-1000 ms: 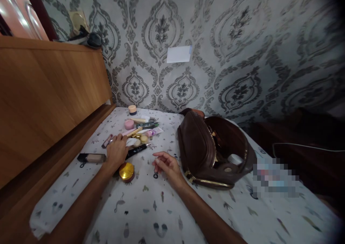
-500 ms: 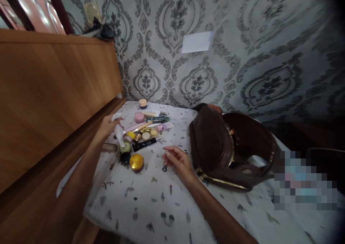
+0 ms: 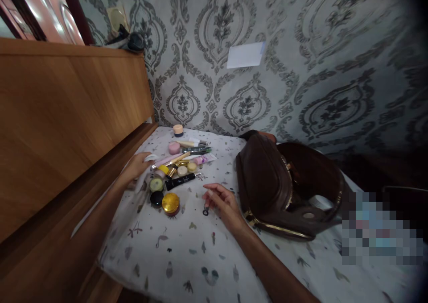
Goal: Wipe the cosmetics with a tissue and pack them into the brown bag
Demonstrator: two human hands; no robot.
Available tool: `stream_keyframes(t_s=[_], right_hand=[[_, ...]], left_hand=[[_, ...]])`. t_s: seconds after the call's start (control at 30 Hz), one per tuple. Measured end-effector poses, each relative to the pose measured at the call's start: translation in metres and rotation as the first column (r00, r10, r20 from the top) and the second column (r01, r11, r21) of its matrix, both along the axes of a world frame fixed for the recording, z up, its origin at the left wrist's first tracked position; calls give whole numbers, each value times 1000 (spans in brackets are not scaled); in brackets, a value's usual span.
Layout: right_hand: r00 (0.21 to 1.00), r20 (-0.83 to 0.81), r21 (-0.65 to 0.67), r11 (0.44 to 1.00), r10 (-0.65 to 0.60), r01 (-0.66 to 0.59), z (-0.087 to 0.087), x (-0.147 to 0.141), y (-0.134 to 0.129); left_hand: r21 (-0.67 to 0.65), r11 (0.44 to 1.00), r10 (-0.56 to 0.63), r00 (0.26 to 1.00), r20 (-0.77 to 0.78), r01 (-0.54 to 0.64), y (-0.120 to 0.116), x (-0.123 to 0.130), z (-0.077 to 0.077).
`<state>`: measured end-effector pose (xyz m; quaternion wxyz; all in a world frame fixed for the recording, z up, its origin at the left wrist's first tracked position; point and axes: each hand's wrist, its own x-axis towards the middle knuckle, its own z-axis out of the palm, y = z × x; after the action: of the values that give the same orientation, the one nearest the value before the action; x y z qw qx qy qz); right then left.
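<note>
L hand, fingers curled in a pinch, has a white tissue-like piece (blurred), trailing toward the wearer just L of the pale-green jar. R hand is half open, nothing visible in it; the black tube lies btwn the two, nearer R, long axis slanting w/ its silver tip far-R, nr R fingertips. Brown bag sits just R of R hand, well apart from L.

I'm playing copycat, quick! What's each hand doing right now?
Left hand: closed, holding a thin white thing.
Right hand: open, fingers loosely curled, nothing seen in it.
</note>
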<state>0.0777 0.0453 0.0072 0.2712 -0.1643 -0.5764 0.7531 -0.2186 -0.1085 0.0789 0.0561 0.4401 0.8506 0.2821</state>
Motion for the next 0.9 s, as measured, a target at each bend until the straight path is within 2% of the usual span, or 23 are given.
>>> stream_keyframes(t_s=[0.23, 0.37, 0.47, 0.57, 0.73, 0.83, 0.9], right_hand=[[1000, 0, -19, 1000, 0, 0, 2, 0, -1], [1000, -5, -18, 1000, 3, -3, 3, 0, -1], [1000, -4, -14, 1000, 7, -7, 3, 0, 0], [1000, -14, -21, 1000, 11, -11, 3, 0, 0], [1000, -16, -11, 1000, 10, -11, 1, 0, 0], [1000, -29, 7, 1000, -1, 1, 2, 0, -1], [998, -59, -1, 1000, -18, 18, 6, -2, -6]], left_hand=[[-272, 962, -26, 993, -116, -7, 49, 4, -8], [-416, 909, -68, 995, -79, 29, 67, -5, -10], [-457, 886, -107, 994, -29, 82, 73, -9, -7], [-419, 903, -104, 995, 1, 95, 71, -12, 0], [-210, 977, -37, 998, 57, 49, 51, -5, 25], [-85, 994, -53, 985, 165, 67, 39, 20, 38], [-12, 995, -91, 960, 266, 98, 35, 48, 39]])
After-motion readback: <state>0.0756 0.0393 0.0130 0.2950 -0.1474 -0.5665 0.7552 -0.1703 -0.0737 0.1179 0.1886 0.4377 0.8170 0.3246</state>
